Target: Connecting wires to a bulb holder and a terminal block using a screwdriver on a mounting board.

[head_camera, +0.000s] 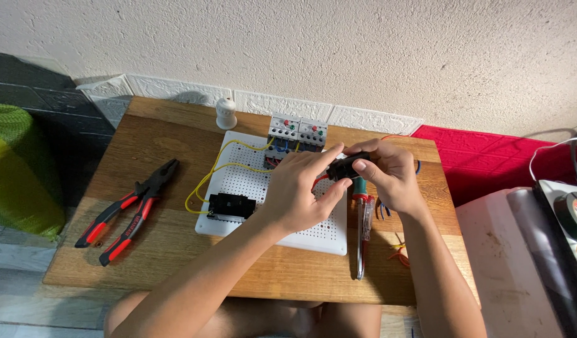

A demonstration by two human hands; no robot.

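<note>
My left hand (301, 188) and my right hand (392, 175) meet above a white perforated board (313, 235) and together grip a small black part (345, 166). The right hand's thumb and fingers close around it; the left hand's fingertips pinch its near side. On the board's far edge stand two grey electrical modules (296, 134) with coloured buttons. A black block (229, 205) sits at the board's near left, joined to the modules by yellow wires (216, 169). Red wire shows just under my hands.
Red-and-black pliers (129, 213) lie on the left of the wooden table (176, 263). A clear-handled screwdriver (363, 231) lies right of the board, orange wire scraps (401, 253) beyond it. A white lamp holder (226, 114) stands at the back. A tape roll (576, 213) sits far right.
</note>
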